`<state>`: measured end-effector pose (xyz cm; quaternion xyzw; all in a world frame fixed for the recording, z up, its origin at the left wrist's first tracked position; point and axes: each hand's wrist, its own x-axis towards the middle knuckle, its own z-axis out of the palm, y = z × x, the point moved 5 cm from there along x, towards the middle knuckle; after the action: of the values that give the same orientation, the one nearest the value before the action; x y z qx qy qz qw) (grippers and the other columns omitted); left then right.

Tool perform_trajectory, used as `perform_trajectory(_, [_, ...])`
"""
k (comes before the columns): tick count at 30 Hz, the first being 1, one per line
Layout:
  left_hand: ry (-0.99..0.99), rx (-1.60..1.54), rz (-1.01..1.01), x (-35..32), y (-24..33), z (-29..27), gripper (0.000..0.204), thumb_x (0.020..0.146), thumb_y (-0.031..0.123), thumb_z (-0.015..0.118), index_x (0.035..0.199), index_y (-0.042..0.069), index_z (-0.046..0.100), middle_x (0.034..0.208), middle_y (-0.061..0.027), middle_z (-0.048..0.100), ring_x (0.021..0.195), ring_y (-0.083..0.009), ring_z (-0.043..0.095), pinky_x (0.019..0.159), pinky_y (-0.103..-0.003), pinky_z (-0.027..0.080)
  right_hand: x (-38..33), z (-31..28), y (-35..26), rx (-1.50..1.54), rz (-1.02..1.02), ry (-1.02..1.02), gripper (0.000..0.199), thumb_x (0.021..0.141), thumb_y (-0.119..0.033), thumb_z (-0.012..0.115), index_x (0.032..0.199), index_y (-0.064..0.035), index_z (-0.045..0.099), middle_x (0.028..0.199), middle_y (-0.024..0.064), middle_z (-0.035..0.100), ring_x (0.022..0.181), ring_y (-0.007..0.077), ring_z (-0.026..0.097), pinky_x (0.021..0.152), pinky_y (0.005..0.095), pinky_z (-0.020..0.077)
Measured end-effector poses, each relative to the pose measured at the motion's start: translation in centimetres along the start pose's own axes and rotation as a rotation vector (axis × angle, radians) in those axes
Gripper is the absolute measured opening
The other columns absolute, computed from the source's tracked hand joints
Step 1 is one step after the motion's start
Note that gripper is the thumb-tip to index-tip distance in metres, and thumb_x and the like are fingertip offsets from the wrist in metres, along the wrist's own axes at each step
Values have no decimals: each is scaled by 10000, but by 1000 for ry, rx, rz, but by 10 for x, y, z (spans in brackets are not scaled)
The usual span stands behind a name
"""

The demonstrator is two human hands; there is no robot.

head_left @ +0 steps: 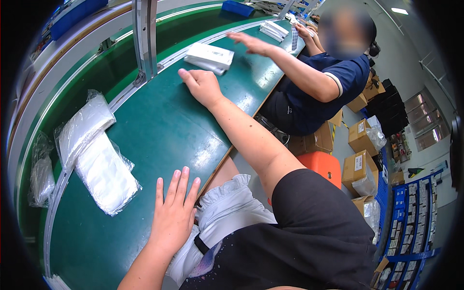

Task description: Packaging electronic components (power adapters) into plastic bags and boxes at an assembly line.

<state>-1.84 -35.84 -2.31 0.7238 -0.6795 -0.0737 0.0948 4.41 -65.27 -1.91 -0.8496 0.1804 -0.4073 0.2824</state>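
Note:
My left hand (173, 212) lies flat on the green table (159, 130) near its front edge, fingers spread, holding nothing. My right hand (200, 86) is stretched far forward and rests palm down on the green surface, fingers loosely curled, empty. Just beyond it lies a stack of white flat boxes (210, 58), a short gap away. To the left of my left hand sit piles of clear plastic bags (96, 154).
A co-worker in a dark blue shirt (333, 77) sits at the right, one hand (251, 43) reaching over the table toward more white boxes (274, 30). A metal post (145, 38) stands at the back. Cardboard boxes (360, 169) and an orange stool (321, 164) are on the floor.

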Motion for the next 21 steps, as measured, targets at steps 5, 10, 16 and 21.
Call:
perform_trajectory(5, [9, 3, -4, 0, -2, -1, 701, 776, 177, 647, 1390, 78, 324, 1480, -165, 221, 1378, -299, 208, 1118, -518, 120, -16, 4, -42, 3, -325, 26, 224, 799, -252, 654, 736, -36, 663, 654, 125, 615, 627, 290, 607, 610, 365, 484])
perform_trajectory(10, [21, -8, 3, 1, -3, -1, 697, 784, 182, 639, 1395, 85, 318, 1478, -167, 226, 1374, -302, 218, 1114, -523, 125, -15, -7, -60, -191, -579, 86, 173, 737, -172, 723, 865, -68, 668, 791, 97, 614, 760, 259, 594, 656, 342, 484])
perform_trajectory(16, [34, -46, 20, -1, -3, -2, 692, 788, 185, 635, 1396, 89, 319, 1480, -165, 225, 1373, -302, 219, 1111, -528, 128, 40, -6, -11, -637, -34, -213, 927, 555, -530, 776, 1311, -123, 427, 1186, 206, 518, 1100, 370, 501, 915, 472, 411])
perform_trajectory(21, [32, -84, 24, -1, -4, -2, 695, 784, 186, 640, 1395, 94, 323, 1485, -159, 218, 1376, -301, 214, 1114, -523, 119, 39, 7, 3, -654, 258, -588, 989, 520, -424, 755, 1363, -100, 351, 1187, 217, 515, 1124, 367, 496, 888, 407, 467])
